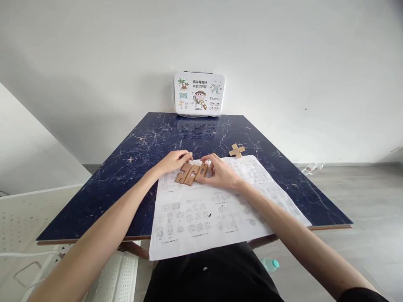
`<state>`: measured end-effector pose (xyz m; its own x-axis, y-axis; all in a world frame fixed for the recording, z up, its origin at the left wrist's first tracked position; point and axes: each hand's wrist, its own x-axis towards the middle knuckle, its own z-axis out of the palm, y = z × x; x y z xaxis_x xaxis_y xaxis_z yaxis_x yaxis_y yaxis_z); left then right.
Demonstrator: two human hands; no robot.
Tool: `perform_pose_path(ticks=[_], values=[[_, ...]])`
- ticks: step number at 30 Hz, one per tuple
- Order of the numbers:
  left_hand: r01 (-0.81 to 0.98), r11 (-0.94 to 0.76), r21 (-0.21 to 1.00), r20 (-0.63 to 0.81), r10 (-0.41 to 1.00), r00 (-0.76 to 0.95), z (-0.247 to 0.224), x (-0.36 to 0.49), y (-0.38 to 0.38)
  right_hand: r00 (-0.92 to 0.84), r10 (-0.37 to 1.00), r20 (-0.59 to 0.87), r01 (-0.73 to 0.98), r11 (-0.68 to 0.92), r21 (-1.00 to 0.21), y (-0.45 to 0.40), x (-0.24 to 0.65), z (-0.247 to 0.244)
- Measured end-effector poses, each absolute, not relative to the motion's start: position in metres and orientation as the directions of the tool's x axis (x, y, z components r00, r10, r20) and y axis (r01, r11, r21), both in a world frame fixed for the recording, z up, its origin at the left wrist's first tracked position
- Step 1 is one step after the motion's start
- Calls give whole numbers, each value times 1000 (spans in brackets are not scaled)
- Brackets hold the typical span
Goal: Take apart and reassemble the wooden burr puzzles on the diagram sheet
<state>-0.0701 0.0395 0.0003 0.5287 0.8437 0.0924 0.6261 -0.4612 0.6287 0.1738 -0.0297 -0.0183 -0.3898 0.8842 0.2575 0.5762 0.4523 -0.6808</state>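
Three flat wooden puzzle pieces with cut-outs lie side by side on a printed paper sheet. The left piece and the middle piece bear dark letter-like marks near their lower ends. My left hand bends over the upper end of the left piece, its fingers closed at that edge; the exact contact is partly hidden. On the other side, my right hand grips the right piece, thumb at its lower end and fingers at its top. Beyond my right hand sits a cross-shaped wooden puzzle.
A white case with cartoon prints stands against the wall at the back of the blue marbled table. The paper hangs over the front table edge. White perforated shelving is at the left; a green-capped bottle is below, by my leg.
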Motion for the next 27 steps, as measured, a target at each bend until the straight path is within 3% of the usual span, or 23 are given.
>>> perform_pose_path(ticks=[5, 10, 18, 27], values=[[634, -556, 537, -76, 717, 693, 18, -86, 40, -411, 871, 271, 602, 482, -636, -31, 173, -17], [699, -604, 383, -127, 715, 688, 15, -98, 40, -401, 868, 294, 627, 494, -602, -31, 172, -17], [705, -559, 437, -141, 732, 667, 21, -105, 42, -321, 907, 273, 686, 422, -593, -29, 172, -18], [727, -521, 448, -62, 792, 607, 16, -108, 46, -242, 931, 273, 708, 362, -606, -23, 175, -22]])
